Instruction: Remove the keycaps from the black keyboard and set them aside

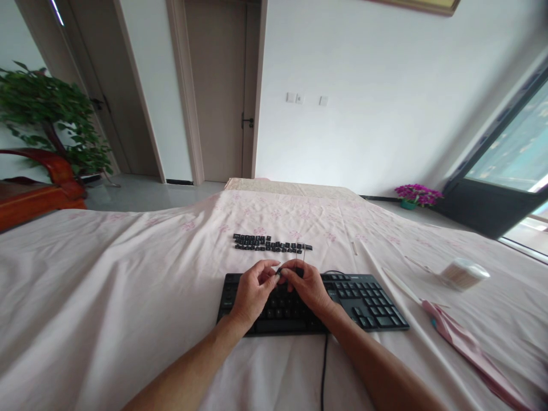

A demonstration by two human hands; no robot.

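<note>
A black keyboard (351, 305) lies on the pink cloth, with bare patches where keys are off. Above its upper middle, my left hand (257, 288) and my right hand (306, 285) meet fingertip to fingertip. Both pinch a small black keycap (278, 272), mostly hidden by the fingers. In my right hand there is also a keycap puller (304, 253), its thin wire prongs pointing up and away. Just beyond the hands, several loose black keycaps (252, 242) are laid out in rows on the cloth.
To the right are a clear round tub of cotton swabs (466, 274), a pink cloth-like item (466, 342) with a pale strip, and a loose swab (354, 248). The keyboard cable (324, 371) runs toward me. Flowered bedding (171, 257) spreads around, wrinkled.
</note>
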